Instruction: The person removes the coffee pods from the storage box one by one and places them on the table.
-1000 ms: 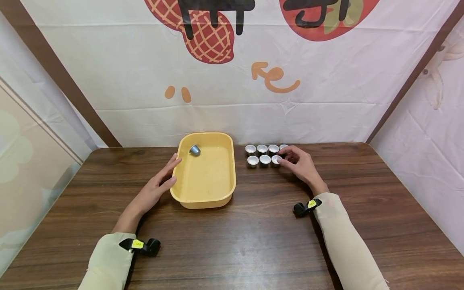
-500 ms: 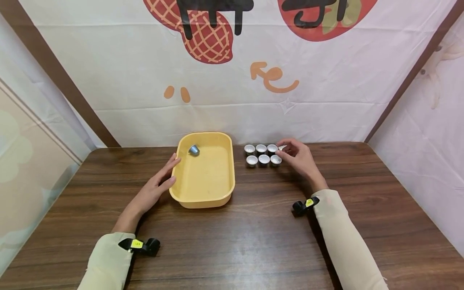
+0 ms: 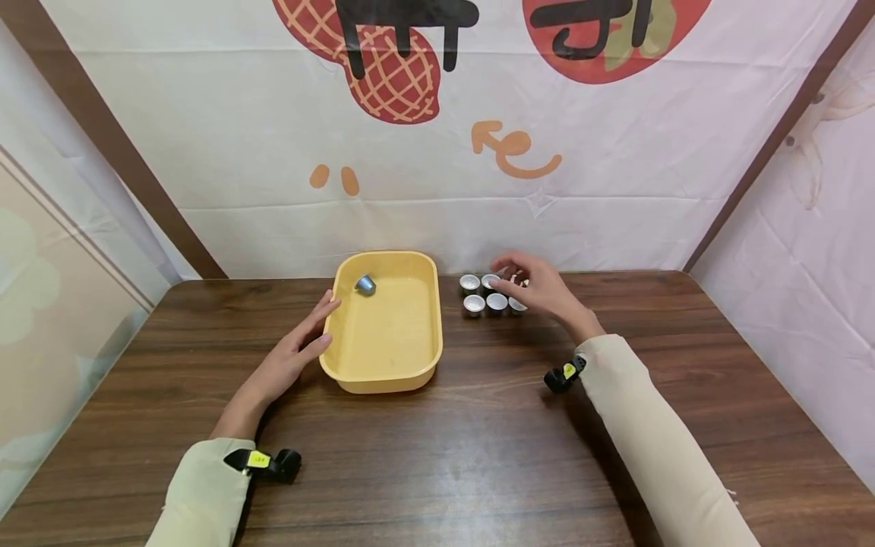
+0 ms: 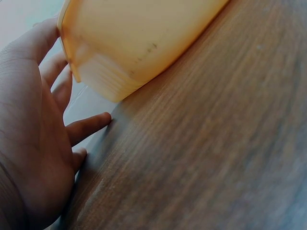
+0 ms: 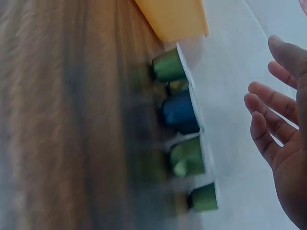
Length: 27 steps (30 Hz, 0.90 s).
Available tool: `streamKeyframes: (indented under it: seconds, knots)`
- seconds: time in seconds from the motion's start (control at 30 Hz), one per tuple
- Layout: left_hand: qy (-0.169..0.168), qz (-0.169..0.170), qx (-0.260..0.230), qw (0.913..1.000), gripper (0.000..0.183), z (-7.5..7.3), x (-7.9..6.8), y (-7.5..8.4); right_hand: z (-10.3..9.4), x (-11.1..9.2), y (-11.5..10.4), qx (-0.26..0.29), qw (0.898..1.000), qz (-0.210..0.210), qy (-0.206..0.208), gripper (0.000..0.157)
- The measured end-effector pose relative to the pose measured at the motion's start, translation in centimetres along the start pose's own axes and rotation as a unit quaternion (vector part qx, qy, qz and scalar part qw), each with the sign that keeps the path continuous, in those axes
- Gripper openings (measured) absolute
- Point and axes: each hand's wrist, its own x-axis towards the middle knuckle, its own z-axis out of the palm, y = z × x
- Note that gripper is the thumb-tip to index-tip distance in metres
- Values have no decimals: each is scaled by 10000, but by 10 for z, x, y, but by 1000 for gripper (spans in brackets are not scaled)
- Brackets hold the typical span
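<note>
In the head view my left hand (image 3: pixel 287 361) rests its extended fingers against the left side of the yellow plastic basin (image 3: pixel 383 384). A blue coffee capsule (image 3: pixel 365 285) lies tilted inside near the far left. My right hand (image 3: pixel 543 292) is over two rows of coffee capsules with silvery lids, partly hiding the back row; a front-row capsule (image 3: pixel 474 305) shows clear of it. Its fingers are bent and apart, with nothing visibly held. In the right wrist view a green capsule (image 5: pixel 187 155) and a blue capsule (image 5: pixel 180 112) stand lid up beside the raised hand.
The dark wooden table (image 3: pixel 410 471) meets a white printed cloth (image 3: pixel 273 152) at its back edge. The capsules stand close to that cloth, right of the basin. Black wrist cameras are strapped to both sleeves.
My right hand has moved left along the back row, from the far right capsules to above the middle ones. My left hand and the basin have stayed in place.
</note>
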Motion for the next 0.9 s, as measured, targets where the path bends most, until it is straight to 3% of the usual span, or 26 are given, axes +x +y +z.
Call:
streamKeyframes:
  seconds: [0.17, 0.33, 0.5, 0.73, 0.9]
  knots:
    - [1, -20, -10, 10000, 56, 0, -1, -1, 5, 19, -12, -660, 9958, -496, -397, 25]
    - [-1, -45, 9, 10000, 55, 1, -1, 0, 8, 33, -22, -1317, 9810, -968, -1043, 26]
    - [-22, -30, 49, 10000, 56, 1, -1, -1, 9, 42, -30, -1316, 9738, -1175, -1432, 27]
    - [-25, 21, 56, 10000, 56, 0, -1, -2, 18, 59, -47, -1458, 9678, -1216, -1655, 28]
    - [20, 28, 51, 10000, 55, 0, -2, -3, 37, 71, -54, -1482, 9609, -1695, -1614, 24]
